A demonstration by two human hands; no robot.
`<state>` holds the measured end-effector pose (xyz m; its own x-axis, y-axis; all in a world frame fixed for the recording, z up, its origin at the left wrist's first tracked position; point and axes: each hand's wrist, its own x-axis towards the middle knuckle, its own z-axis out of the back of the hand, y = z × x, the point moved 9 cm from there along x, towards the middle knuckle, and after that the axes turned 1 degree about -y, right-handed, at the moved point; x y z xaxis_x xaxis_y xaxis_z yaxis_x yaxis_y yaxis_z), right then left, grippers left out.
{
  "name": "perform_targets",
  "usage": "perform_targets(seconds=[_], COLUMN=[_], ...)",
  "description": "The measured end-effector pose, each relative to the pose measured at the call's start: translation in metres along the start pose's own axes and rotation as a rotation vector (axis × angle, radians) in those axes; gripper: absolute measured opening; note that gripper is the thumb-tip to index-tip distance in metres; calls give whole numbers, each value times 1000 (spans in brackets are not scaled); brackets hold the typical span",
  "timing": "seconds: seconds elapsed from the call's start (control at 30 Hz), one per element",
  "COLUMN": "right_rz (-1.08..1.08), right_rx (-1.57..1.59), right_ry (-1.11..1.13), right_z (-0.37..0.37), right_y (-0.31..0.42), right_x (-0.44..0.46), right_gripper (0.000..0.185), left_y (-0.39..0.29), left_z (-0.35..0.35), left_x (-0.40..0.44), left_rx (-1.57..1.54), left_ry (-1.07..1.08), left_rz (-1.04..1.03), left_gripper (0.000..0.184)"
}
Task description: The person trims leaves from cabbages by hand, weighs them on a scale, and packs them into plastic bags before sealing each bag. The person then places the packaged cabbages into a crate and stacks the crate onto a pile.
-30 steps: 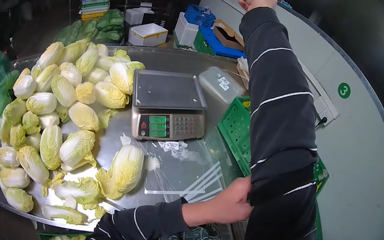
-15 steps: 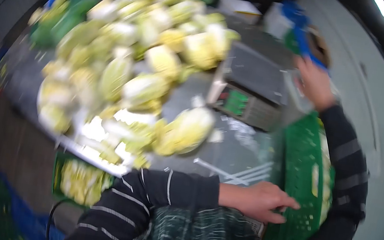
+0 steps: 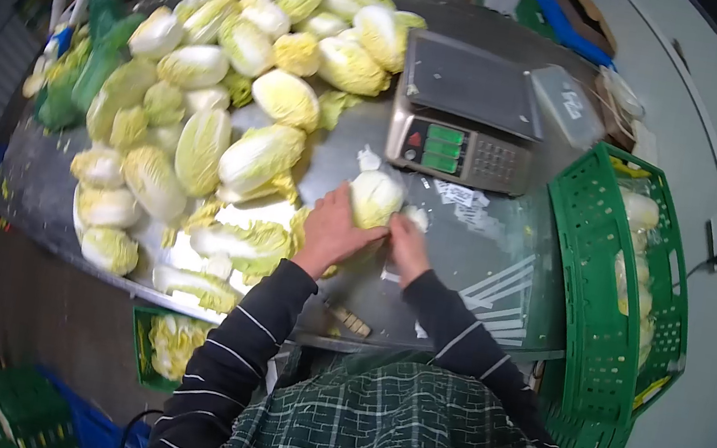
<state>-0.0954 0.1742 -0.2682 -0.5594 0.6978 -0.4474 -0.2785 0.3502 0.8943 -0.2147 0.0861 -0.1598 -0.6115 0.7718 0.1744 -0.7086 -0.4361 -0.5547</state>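
A napa cabbage [image 3: 375, 197] sits at the front of the metal table [image 3: 474, 261], its pale base end turned away from me. My left hand [image 3: 337, 232] is wrapped round its left side, thumb across the near end. Against its right side, my right hand [image 3: 409, 249] is closed, with the fingertips partly hidden; I cannot make out whether it also pinches something small. A scale [image 3: 459, 151] with lit green displays stands just beyond the hands. Many other napa cabbages [image 3: 241, 44] are piled to the left and back.
At the right stands a tilted green crate [image 3: 596, 290] holding wrapped cabbages. White strips [image 3: 501, 298] and small printed labels [image 3: 466, 199] lie on the table. A clear plastic tub [image 3: 568, 105] is beside the scale. Below the table's front edge is a green crate of leaves [image 3: 173, 349].
My right hand has come back from the far right, and my left hand has left the green crate's side. Both are now on the cabbage. The view has shifted.
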Motion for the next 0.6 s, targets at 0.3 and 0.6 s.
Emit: perform_targets(seconds=[0.3,0.6], right_rz=[432,89], right_rx=[-200,578], right_ry=[-123,150], right_z=[8,102], right_y=[44,127], right_x=[-39,14], right_gripper=[70,49], left_y=[44,-44], left_z=[-41,-29], left_x=[-25,-120], left_rx=[-985,-162], left_ry=[111,253], left_rz=[637,-483], left_gripper=[60,33])
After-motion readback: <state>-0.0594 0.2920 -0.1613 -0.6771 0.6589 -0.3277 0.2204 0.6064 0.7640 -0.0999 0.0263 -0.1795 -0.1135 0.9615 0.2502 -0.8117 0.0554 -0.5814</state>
